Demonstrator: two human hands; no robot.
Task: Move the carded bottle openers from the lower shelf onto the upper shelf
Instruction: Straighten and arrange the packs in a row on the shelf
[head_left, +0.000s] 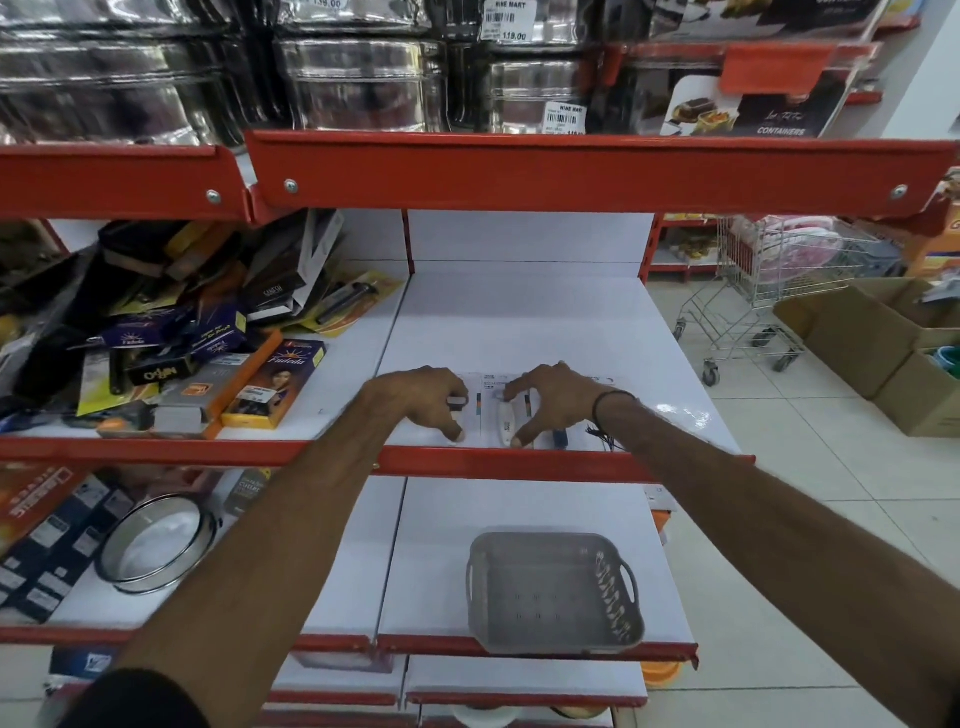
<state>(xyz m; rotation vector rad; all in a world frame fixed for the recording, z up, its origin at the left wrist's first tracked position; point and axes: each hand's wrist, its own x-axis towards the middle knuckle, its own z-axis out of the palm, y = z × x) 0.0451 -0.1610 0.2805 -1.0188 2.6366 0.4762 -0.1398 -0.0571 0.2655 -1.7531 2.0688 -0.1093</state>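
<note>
White shelf board, red lip along the front, and both hands are down on it right at the edge. The left hand (423, 402) is curled over the left carded bottle opener (457, 405), fingertips pressing its card flat against the upper shelf (545, 322). The right hand (550, 402) arches over the next bottle opener (506, 421), the white-handled one, thumb at the near end of it and fingers at the far end, so it looks pinched rather than let go. A third card (558, 439) peeks out under the right wrist, just beside the second.

So the cards lie side by side beneath the palms, close to the front lip. I'd call this the setting-down and squaring-up step. Below the arms, the lower shelf (519, 509) shows only a grey plastic basket (553, 590); whether more openers wait there I can't tell. Next move, by my reckoning: lift both hands clear without dragging the cards, then look below for any left.
</note>
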